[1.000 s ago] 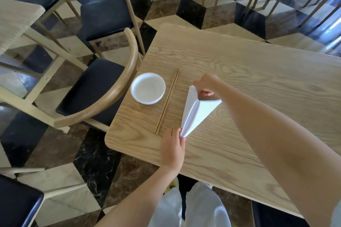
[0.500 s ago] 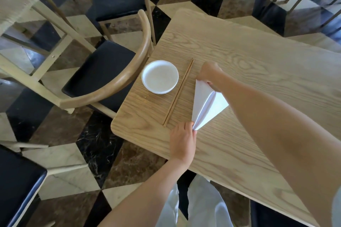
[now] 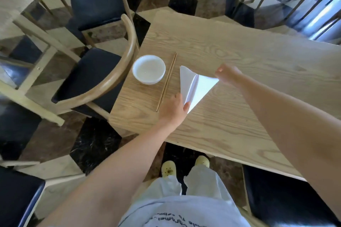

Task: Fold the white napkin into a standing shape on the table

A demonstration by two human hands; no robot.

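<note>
Pinching the white napkin [image 3: 195, 86] at its near tip with our left hand [image 3: 173, 110] and its far corner with our right hand [image 3: 228, 75], we judge it kite-folded on the counter [image 3: 239, 61], not yet standing.

We see both forearms bare, no sleeves reaching them. We wear a pale grey T-shirt [image 3: 184, 214] with dark printed lettering, too blurred to read, light loose trousers [image 3: 204, 180], and what look like yellow clogs [image 3: 168, 168].

Matt grained wood table [image 3: 239, 46], glossy bowl [image 3: 148, 69]
</note>
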